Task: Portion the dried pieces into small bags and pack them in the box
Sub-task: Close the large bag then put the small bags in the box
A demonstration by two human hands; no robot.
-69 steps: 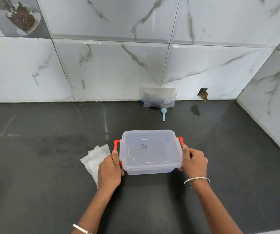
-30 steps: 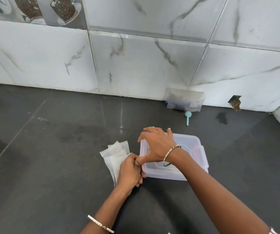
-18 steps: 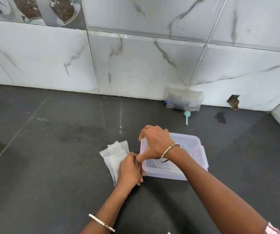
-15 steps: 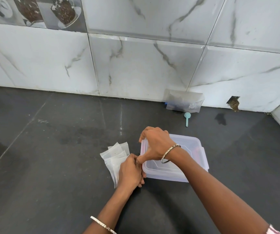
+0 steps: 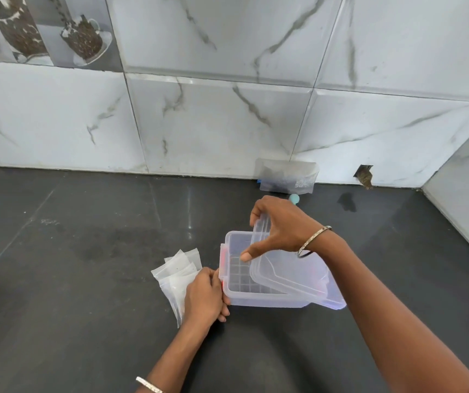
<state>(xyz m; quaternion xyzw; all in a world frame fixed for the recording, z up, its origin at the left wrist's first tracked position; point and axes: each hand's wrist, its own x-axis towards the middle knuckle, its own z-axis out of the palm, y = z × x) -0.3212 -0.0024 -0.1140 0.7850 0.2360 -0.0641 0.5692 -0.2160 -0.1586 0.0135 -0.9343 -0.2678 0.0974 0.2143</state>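
Dark surface [image 5: 86, 279] below marble tiles [image 5: 222, 129], where the box [image 5: 267, 300] is held at its left end by the curled left hand [image 5: 203, 296] and its lid [image 5: 290, 273] is gripped, tilted up, by the right hand [image 5: 281, 228]; small bags [image 5: 176, 270] beside it look unfilled, so portioning is judged not yet begun.

Head-worn camera looks forward and down, close over the dark counter [image 5: 86, 279] toward the tiled wall [image 5: 213, 123].

Right hand [image 5: 281, 229] lifted the clear lid [image 5: 293, 276] at its left end, lid tilted up off the plastic box [image 5: 261, 302], box's grid-patterned floor uncovered, orange left latch [image 5: 223, 258] swung open at the left hand [image 5: 203, 296].
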